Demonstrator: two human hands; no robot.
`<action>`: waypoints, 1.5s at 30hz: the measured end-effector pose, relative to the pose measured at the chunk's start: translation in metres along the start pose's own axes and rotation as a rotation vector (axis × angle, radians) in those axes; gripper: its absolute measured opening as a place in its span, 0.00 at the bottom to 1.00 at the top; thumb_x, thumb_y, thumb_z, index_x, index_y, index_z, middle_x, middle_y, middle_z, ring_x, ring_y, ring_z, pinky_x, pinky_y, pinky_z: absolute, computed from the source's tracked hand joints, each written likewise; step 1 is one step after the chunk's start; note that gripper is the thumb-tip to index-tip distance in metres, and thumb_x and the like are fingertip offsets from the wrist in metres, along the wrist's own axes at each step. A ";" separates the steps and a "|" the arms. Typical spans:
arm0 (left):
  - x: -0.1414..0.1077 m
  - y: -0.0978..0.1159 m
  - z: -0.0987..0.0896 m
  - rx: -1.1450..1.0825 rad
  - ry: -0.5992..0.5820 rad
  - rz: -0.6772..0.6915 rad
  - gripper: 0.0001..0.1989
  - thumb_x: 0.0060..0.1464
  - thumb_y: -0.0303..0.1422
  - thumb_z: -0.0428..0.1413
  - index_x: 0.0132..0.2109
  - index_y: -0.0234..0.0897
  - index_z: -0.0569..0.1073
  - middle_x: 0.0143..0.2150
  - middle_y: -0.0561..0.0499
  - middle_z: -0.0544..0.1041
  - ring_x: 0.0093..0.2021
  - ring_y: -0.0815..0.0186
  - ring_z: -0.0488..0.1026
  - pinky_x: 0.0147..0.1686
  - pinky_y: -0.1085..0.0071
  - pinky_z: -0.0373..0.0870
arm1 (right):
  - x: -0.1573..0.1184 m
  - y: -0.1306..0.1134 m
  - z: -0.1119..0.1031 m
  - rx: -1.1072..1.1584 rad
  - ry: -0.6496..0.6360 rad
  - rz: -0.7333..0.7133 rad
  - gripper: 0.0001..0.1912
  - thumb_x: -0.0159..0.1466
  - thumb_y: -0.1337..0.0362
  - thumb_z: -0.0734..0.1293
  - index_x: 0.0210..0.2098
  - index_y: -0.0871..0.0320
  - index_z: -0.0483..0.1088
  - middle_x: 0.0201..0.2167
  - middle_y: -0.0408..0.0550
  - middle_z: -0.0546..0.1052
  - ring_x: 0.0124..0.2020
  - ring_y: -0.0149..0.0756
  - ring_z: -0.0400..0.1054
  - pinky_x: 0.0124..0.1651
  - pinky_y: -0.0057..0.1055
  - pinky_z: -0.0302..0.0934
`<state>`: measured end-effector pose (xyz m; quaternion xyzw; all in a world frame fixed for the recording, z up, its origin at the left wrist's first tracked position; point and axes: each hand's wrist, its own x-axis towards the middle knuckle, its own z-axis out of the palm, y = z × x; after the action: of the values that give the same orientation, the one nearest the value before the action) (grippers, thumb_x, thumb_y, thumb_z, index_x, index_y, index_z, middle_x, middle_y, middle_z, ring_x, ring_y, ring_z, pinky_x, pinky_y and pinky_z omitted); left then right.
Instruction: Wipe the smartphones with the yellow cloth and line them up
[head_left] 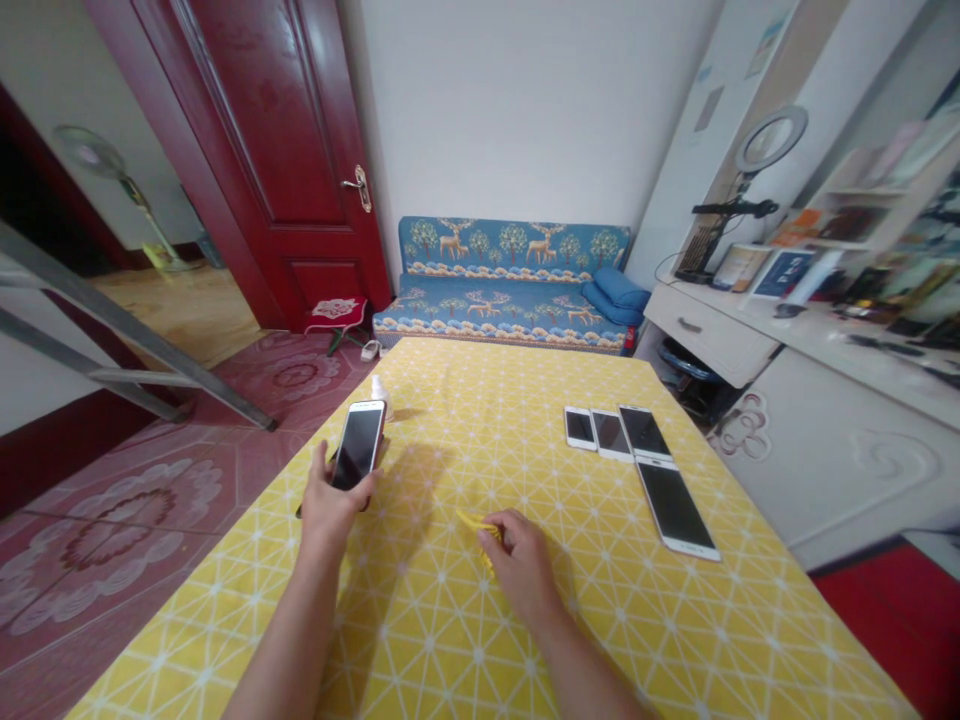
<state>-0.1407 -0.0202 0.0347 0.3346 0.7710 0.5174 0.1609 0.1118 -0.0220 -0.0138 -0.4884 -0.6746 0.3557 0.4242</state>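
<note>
Yellow cloth pinched in right hand; phone gripped by sides in left hand. Advisable: steady hold, screen unobstructed.

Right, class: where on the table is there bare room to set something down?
Mainly the middle of the table, beyond the right hand, between the bottle and the four phones; also the near right, this side of those phones. It's crowded at left, where the left hand, its phone and the bottle cluster.
</note>
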 end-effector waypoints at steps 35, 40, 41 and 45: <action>-0.101 0.040 0.109 -1.087 -0.921 -0.525 0.28 0.60 0.49 0.45 0.48 0.27 0.73 0.34 0.39 0.80 0.36 0.57 0.78 0.38 0.63 0.73 | 0.016 0.022 -0.055 0.295 0.605 0.120 0.18 0.60 0.55 0.67 0.46 0.58 0.69 0.35 0.47 0.74 0.31 0.33 0.68 0.33 0.31 0.63; -0.109 0.047 0.106 -1.128 -0.850 -0.655 0.25 0.59 0.48 0.48 0.41 0.28 0.75 0.33 0.42 0.80 0.34 0.60 0.78 0.39 0.67 0.73 | 0.000 -0.003 -0.029 -0.208 0.300 -0.386 0.10 0.64 0.64 0.64 0.44 0.53 0.73 0.37 0.48 0.76 0.39 0.38 0.68 0.44 0.39 0.61; -0.110 0.046 0.105 -1.128 -0.878 -0.663 0.26 0.58 0.49 0.48 0.41 0.27 0.75 0.33 0.42 0.79 0.35 0.60 0.78 0.39 0.68 0.73 | -0.003 -0.009 -0.023 -0.273 0.228 -0.465 0.10 0.64 0.66 0.64 0.44 0.53 0.74 0.35 0.47 0.76 0.38 0.38 0.68 0.46 0.40 0.60; -0.112 0.042 0.101 -1.115 -0.966 -0.660 0.27 0.56 0.51 0.50 0.38 0.27 0.75 0.32 0.42 0.79 0.38 0.60 0.78 0.40 0.71 0.72 | -0.007 -0.022 -0.012 -0.391 0.140 -0.568 0.10 0.65 0.68 0.63 0.44 0.54 0.74 0.30 0.45 0.74 0.35 0.36 0.67 0.46 0.40 0.59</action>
<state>0.0157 -0.0165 0.0201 0.1471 0.3040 0.5500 0.7638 0.1161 -0.0340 0.0094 -0.3763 -0.8081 0.0531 0.4500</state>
